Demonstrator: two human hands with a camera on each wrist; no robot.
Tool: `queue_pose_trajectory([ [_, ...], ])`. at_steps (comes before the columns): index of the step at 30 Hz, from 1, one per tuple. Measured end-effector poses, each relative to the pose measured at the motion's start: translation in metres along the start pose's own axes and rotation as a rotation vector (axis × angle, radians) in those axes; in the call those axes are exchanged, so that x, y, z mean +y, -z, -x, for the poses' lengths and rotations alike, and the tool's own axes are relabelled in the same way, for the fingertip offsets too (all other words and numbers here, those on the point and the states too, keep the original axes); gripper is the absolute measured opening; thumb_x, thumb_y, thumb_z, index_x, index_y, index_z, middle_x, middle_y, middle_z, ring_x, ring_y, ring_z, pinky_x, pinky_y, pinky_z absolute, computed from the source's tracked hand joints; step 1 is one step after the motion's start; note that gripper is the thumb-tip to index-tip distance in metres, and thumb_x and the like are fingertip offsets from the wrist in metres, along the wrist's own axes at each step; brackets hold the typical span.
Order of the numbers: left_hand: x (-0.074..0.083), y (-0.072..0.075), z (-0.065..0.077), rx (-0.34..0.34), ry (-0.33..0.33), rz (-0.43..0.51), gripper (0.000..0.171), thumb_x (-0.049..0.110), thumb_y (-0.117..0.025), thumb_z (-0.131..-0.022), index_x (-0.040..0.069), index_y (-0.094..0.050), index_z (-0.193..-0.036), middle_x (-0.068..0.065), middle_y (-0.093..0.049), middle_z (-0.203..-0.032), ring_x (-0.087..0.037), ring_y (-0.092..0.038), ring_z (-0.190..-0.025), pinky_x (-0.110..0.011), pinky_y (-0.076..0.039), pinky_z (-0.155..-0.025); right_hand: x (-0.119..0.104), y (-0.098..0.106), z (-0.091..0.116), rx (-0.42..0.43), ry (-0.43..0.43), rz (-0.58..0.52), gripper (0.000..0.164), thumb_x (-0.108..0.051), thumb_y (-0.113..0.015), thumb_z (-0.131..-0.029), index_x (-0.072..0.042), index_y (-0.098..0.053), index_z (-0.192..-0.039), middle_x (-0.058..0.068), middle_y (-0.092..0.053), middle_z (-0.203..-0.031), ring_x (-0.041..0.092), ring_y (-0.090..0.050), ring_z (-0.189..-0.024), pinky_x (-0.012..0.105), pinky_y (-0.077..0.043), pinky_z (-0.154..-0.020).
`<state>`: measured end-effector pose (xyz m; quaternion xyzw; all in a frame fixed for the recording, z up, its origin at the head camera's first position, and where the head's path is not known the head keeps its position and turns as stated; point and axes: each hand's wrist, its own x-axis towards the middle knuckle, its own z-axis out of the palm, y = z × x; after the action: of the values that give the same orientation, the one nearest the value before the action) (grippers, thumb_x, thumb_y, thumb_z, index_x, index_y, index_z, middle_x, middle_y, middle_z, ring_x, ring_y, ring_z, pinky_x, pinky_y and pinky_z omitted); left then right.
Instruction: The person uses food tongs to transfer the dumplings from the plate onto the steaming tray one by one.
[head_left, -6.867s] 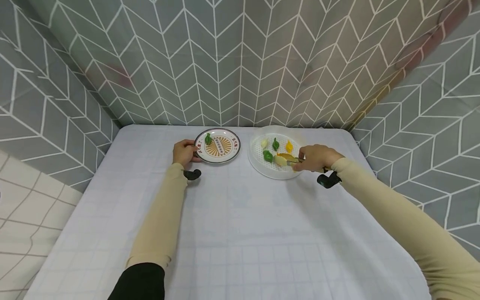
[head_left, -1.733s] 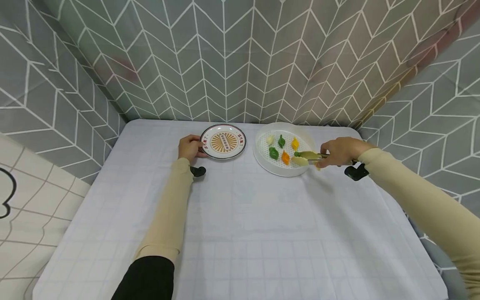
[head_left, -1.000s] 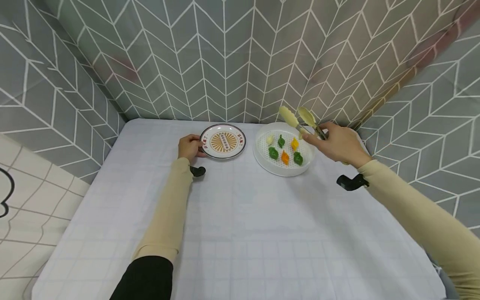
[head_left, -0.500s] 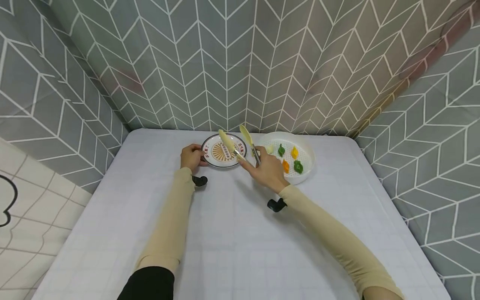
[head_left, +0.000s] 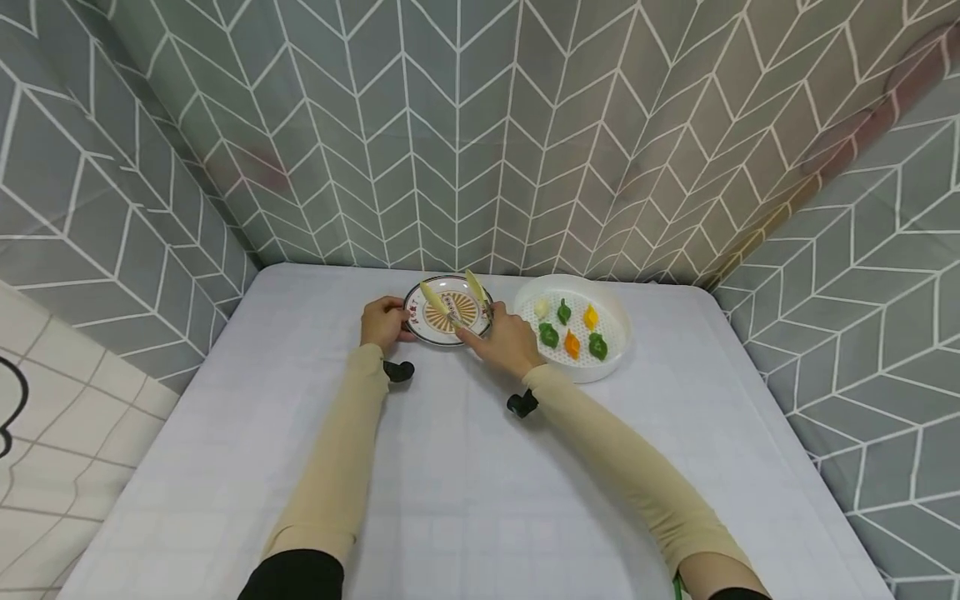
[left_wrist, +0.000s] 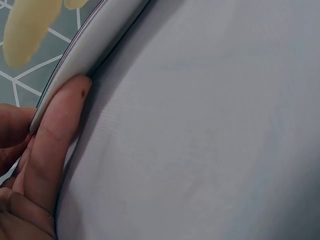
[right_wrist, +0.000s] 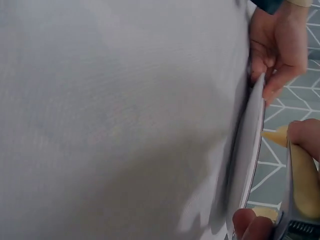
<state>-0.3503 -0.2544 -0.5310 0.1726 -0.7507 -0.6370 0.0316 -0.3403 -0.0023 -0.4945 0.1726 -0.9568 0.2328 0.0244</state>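
A white plate point(head_left: 422, 327) with a dark rim, red characters and an orange sunburst lies at the back of the table. My left hand point(head_left: 382, 322) pinches its left rim, one finger point(left_wrist: 57, 125) under the edge in the left wrist view. My right hand point(head_left: 512, 343) holds tongs point(head_left: 433, 297) with cream tips, spread apart over the plate with nothing between them. To the right stands a round white perforated tray point(head_left: 624, 333). In it sit small pepper-like pieces: three green, including one green piece point(head_left: 597, 346), plus an orange piece point(head_left: 572, 344), a yellow piece point(head_left: 591, 317) and a pale piece point(head_left: 542, 308).
A white cloth covers the table point(head_left: 450, 467). Grey curtains point(head_left: 480, 167) with white chevron lines stand close behind the plate and tray, and along both sides. The right forearm point(head_left: 615, 458) crosses the table in front of the tray.
A green piece has left the plate for the tray's right side, and the orange piece, earlier at the tongs, lies in the tray. The right hand has swung the tongs left over the plate.
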Motion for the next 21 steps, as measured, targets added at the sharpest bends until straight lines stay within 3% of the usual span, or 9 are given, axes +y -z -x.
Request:
queue_pose_trajectory([
  [4,0.000,0.001,0.002,-0.008,-0.016,-0.002,0.039,0.005,-0.057,-0.101,-0.004,-0.061,-0.139,-0.018,-0.067,-0.111,-0.007,-0.065,-0.059,-0.024,-0.064,-0.056,-0.002,-0.010,0.001,0.023,0.039,0.101,0.092,-0.070,-0.066,-0.093,0.005,-0.049,-0.143,0.024,-0.075,-0.103,0.037,-0.075,-0.086,0.047,-0.064,-0.070],
  [9,0.000,-0.001,-0.001,-0.007,-0.018,-0.003,0.038,0.005,-0.057,-0.101,-0.003,-0.062,-0.138,-0.015,-0.066,-0.110,-0.008,-0.065,-0.061,-0.024,-0.064,-0.055,-0.003,-0.015,0.003,0.063,0.068,0.204,0.091,-0.071,-0.066,-0.092,0.004,-0.046,-0.140,0.019,-0.073,-0.090,0.034,-0.074,-0.075,0.046,-0.060,-0.058],
  [21,-0.002,0.000,-0.003,0.002,-0.029,0.009,0.038,0.004,-0.060,-0.099,-0.004,-0.063,-0.137,-0.015,-0.066,-0.109,-0.009,-0.065,-0.062,-0.026,-0.065,-0.055,-0.006,-0.017,0.002,0.030,0.057,0.256,0.101,-0.078,-0.062,-0.090,0.002,-0.041,-0.150,0.018,-0.073,-0.086,0.030,-0.072,-0.069,0.041,-0.054,-0.051],
])
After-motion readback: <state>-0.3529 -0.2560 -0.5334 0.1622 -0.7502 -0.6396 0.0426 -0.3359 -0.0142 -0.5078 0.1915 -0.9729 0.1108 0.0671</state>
